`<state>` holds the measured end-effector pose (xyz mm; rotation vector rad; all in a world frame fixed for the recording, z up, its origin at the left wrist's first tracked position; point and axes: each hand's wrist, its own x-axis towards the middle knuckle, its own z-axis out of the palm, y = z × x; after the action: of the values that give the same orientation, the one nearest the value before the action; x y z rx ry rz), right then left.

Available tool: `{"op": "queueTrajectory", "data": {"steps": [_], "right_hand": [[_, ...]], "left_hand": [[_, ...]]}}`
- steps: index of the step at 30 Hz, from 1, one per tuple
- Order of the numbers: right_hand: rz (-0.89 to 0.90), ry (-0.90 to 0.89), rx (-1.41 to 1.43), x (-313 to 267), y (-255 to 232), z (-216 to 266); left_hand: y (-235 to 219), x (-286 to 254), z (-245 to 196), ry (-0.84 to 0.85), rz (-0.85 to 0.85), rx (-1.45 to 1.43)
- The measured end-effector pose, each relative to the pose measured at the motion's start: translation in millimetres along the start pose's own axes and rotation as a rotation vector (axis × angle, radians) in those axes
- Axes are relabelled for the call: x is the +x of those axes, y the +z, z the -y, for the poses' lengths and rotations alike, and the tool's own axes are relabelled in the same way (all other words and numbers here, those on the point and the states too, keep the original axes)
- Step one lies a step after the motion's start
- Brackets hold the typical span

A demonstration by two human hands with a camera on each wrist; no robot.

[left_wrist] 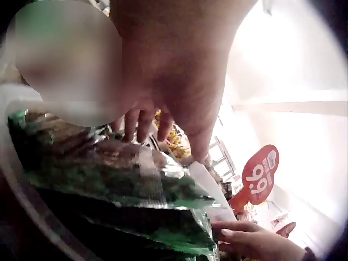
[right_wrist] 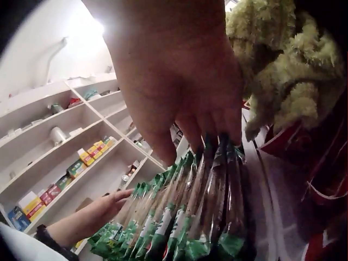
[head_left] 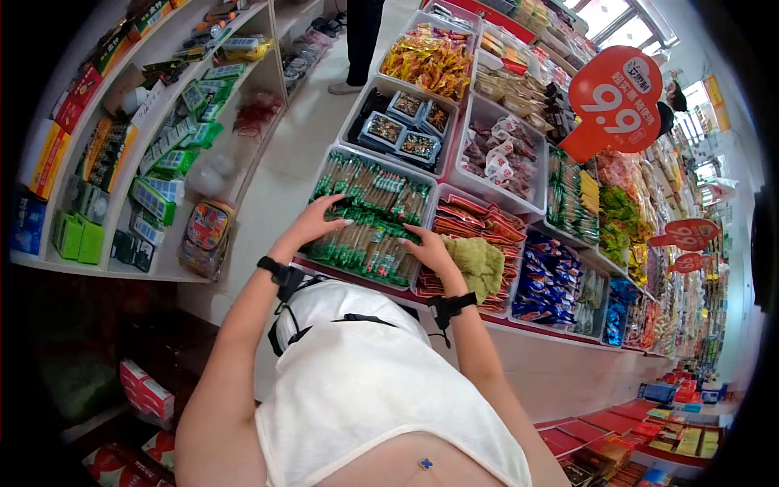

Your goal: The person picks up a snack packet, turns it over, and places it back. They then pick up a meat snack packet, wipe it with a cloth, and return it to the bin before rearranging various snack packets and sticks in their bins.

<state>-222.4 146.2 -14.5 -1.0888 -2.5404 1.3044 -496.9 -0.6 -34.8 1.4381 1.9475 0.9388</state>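
Long clear packets with green ends and brown contents (head_left: pixel 361 243) stand in rows in a clear plastic bin (head_left: pixel 302 258). At the bin's left side, my left hand (head_left: pixel 315 222) lies over the packets with its fingers extended. My right hand (head_left: pixel 430 250) touches the right end of the front row. In the right wrist view, the fingers of the right hand (right_wrist: pixel 182 92) reach down along the tops of the upright packets (right_wrist: pixel 179 212). A green fuzzy cloth (head_left: pixel 475 268) lies just right of that hand, on red packets (head_left: pixel 454 213).
Bins of blue-wrapped snacks (head_left: pixel 544 280), dark boxes (head_left: pixel 381 130) and yellow-orange packets (head_left: pixel 430 61) surround this one. A red price sign (head_left: pixel 617 101) rises at the right. Shelves (head_left: pixel 154 105) line the left, and a person's leg (head_left: pixel 363 40) stands in the aisle.
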Motion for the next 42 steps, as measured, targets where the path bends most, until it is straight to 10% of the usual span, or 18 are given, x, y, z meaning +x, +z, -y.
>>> {"op": "queueTrajectory", "data": {"steps": [5, 15, 20, 26, 36, 42], "right_hand": [[-0.023, -0.007, -0.013, -2.1, 6.9, -4.7], [-0.042, -0.014, 0.085, -6.3, 7.4, -15.7], [-0.048, -0.019, 0.078, -7.5, 10.8, -20.8], [-0.017, -0.022, 0.059, -12.4, 5.9, -11.9], [-0.396, 0.085, 0.008, -35.4, 4.7, -8.5], [-0.053, 0.191, 0.051, -42.9, 6.0, -15.0]], "left_hand": [[-26.7, -39.4, -21.4, -0.203, 0.047, 0.359], [-21.0, -58.6, -0.5, -0.431, 0.407, 0.030], [-16.5, -60.6, 16.0, -0.249, 0.437, 0.016], [-30.1, -42.3, -6.5, -0.541, 0.640, -0.228], [-19.9, -15.5, 11.9, -0.299, 0.408, -0.108], [-4.2, 8.9, -10.0, -0.367, 0.071, -0.330]]}}
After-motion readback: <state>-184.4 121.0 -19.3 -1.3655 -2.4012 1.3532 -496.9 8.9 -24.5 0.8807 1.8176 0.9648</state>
